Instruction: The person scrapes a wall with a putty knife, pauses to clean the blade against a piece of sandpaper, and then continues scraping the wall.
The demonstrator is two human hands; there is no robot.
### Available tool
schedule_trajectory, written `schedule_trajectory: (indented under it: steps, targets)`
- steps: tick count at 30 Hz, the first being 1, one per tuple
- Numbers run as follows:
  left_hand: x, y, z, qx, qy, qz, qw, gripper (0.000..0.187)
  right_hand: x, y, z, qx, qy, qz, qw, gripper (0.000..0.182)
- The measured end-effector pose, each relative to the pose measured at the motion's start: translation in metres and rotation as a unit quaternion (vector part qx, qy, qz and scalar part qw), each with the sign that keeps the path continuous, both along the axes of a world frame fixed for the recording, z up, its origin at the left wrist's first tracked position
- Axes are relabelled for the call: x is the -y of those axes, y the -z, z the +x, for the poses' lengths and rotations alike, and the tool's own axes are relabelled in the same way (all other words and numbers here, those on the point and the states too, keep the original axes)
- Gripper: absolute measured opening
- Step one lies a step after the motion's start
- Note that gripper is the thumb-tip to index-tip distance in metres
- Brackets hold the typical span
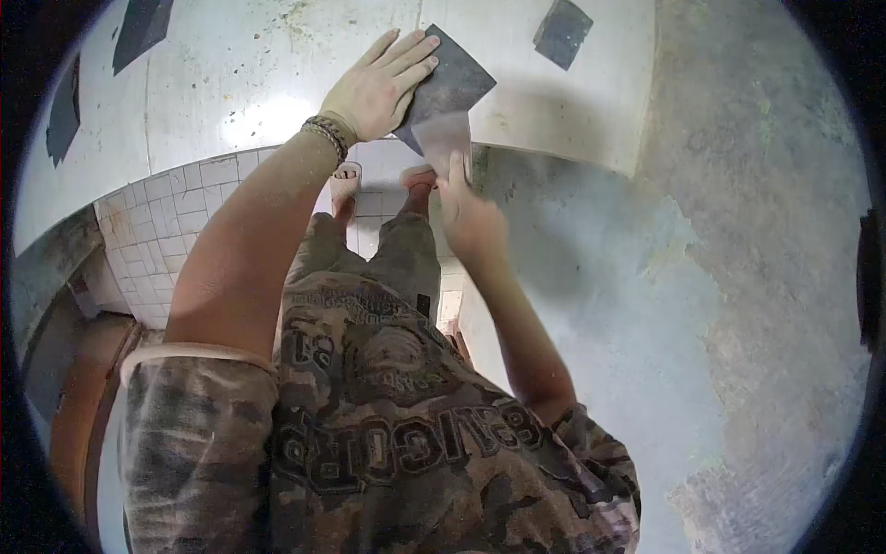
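Observation:
My left hand lies spread on the white counter, its fingertips resting on the upper left edge of a dark square sheet. The sheet is turned like a diamond and its lower corner reaches past the counter's front edge. My right hand is closed round the handle of a scraper with a wide, pale blade. The blade is blurred and overlaps the lower part of the sheet; whether it touches the sheet is unclear.
On the white counter lie small crumbs and more dark pieces, one at the right and one at the upper left. A stained, peeling wall stands at the right. White tiles show below the counter.

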State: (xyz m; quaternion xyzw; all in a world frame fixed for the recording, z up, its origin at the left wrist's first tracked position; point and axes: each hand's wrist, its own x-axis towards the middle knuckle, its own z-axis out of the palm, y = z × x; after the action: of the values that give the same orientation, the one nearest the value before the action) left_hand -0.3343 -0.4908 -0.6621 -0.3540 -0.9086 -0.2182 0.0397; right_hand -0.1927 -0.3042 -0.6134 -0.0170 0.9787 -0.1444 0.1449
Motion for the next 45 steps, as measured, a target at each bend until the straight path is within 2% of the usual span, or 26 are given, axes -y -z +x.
schedule_trajectory:
  steps: [1, 5, 7, 8, 9, 10, 11, 12, 15, 16, 17, 19, 20, 24, 26, 27, 28, 29, 33, 35, 36, 37, 39, 41, 44, 45]
  targets:
    - [-0.001, 0.001, 0.000, -0.003, 0.002, -0.007, 1.000, 0.039, 0.001, -0.010, -0.012, 0.107, 0.026, 0.004, 0.994, 0.052]
    - [-0.001, 0.000, 0.001, 0.000, -0.001, -0.004, 1.000, 0.038, -0.004, -0.004, -0.026, 0.102, 0.036, -0.021, 0.994, 0.055]
    - [-0.002, -0.002, -0.003, -0.005, -0.006, 0.000, 1.000, 0.038, -0.004, 0.027, 0.015, -0.117, -0.042, 0.026, 0.992, 0.054]
    - [-0.002, -0.001, 0.002, 0.005, -0.004, 0.005, 1.000, 0.038, -0.007, 0.036, 0.021, -0.235, -0.061, -0.002, 0.970, 0.054]
    - [-0.001, 0.001, 0.003, 0.012, -0.002, 0.002, 1.000, 0.038, -0.005, 0.023, 0.012, -0.229, -0.058, -0.005, 0.972, 0.054]
    - [0.000, 0.003, 0.000, 0.002, 0.001, -0.006, 1.000, 0.038, -0.002, -0.001, -0.013, -0.059, -0.018, -0.008, 0.998, 0.055]
    - [-0.001, 0.003, 0.000, -0.007, 0.003, -0.010, 1.000, 0.038, -0.004, -0.014, -0.030, 0.116, 0.021, -0.010, 0.993, 0.056]
    - [-0.001, -0.001, 0.001, -0.007, 0.000, -0.006, 1.000, 0.039, -0.010, -0.007, -0.042, 0.058, 0.029, -0.028, 0.998, 0.060]
    - [-0.001, 0.005, -0.001, -0.002, 0.006, 0.003, 1.000, 0.040, -0.006, -0.003, -0.022, 0.100, 0.031, 0.002, 0.995, 0.058]
    - [0.001, 0.003, -0.007, -0.008, 0.002, 0.001, 1.000, 0.040, -0.002, 0.004, -0.006, -0.023, -0.017, 0.015, 0.999, 0.059]
    - [0.002, 0.002, -0.008, -0.011, -0.003, -0.008, 1.000, 0.041, -0.008, 0.014, -0.004, -0.023, -0.020, 0.012, 0.999, 0.059]
    - [-0.001, 0.002, 0.000, -0.007, -0.002, -0.021, 1.000, 0.044, -0.013, -0.001, -0.014, 0.104, -0.018, 0.039, 0.994, 0.062]
    - [-0.001, 0.003, -0.001, -0.009, 0.001, -0.040, 0.999, 0.044, -0.017, -0.002, -0.028, 0.051, -0.022, 0.015, 0.998, 0.063]
    - [-0.002, -0.001, -0.002, -0.011, 0.001, -0.025, 1.000, 0.042, -0.013, 0.007, -0.026, 0.005, -0.015, 0.011, 1.000, 0.064]
    - [-0.001, 0.000, 0.001, 0.005, 0.002, -0.016, 1.000, 0.041, -0.024, 0.046, 0.009, -0.259, -0.125, -0.002, 0.958, 0.063]
    - [-0.001, 0.001, 0.001, 0.009, 0.001, -0.015, 1.000, 0.041, -0.023, 0.031, 0.000, -0.255, -0.126, -0.002, 0.959, 0.063]
    - [0.000, 0.002, -0.001, -0.003, 0.005, -0.026, 1.000, 0.041, -0.021, 0.004, -0.021, -0.081, -0.079, 0.016, 0.993, 0.062]
    - [-0.001, 0.002, 0.000, -0.014, 0.008, -0.035, 0.999, 0.041, -0.020, -0.011, -0.031, 0.098, -0.030, 0.035, 0.994, 0.061]
    - [-0.002, -0.011, 0.002, -0.018, 0.000, -0.027, 0.999, 0.041, -0.010, -0.007, -0.026, 0.091, 0.023, -0.004, 0.996, 0.052]
    - [-0.004, -0.009, 0.002, -0.007, 0.004, -0.017, 1.000, 0.040, -0.015, 0.003, 0.001, 0.083, -0.069, 0.003, 0.994, 0.053]
    - [-0.004, -0.010, 0.001, -0.005, 0.005, -0.015, 1.000, 0.040, -0.013, -0.016, -0.017, 0.163, -0.062, 0.032, 0.984, 0.051]
    - [-0.004, -0.011, 0.000, -0.015, 0.009, -0.020, 1.000, 0.039, -0.020, -0.014, -0.024, 0.168, -0.061, 0.033, 0.983, 0.051]
    - [-0.004, -0.009, 0.004, -0.024, 0.004, -0.025, 0.999, 0.038, -0.030, -0.005, -0.040, 0.075, -0.016, 0.010, 0.997, 0.052]
    - [-0.004, -0.010, 0.004, -0.009, 0.002, -0.034, 0.999, 0.040, -0.019, -0.001, -0.022, 0.080, 0.004, 0.004, 0.997, 0.051]
    - [-0.003, -0.008, 0.002, -0.013, 0.006, -0.015, 1.000, 0.041, -0.023, 0.010, 0.009, -0.085, -0.172, 0.030, 0.981, 0.048]
    - [-0.004, -0.008, 0.001, -0.011, 0.008, -0.014, 1.000, 0.041, -0.028, 0.006, -0.002, -0.083, -0.171, 0.031, 0.981, 0.048]
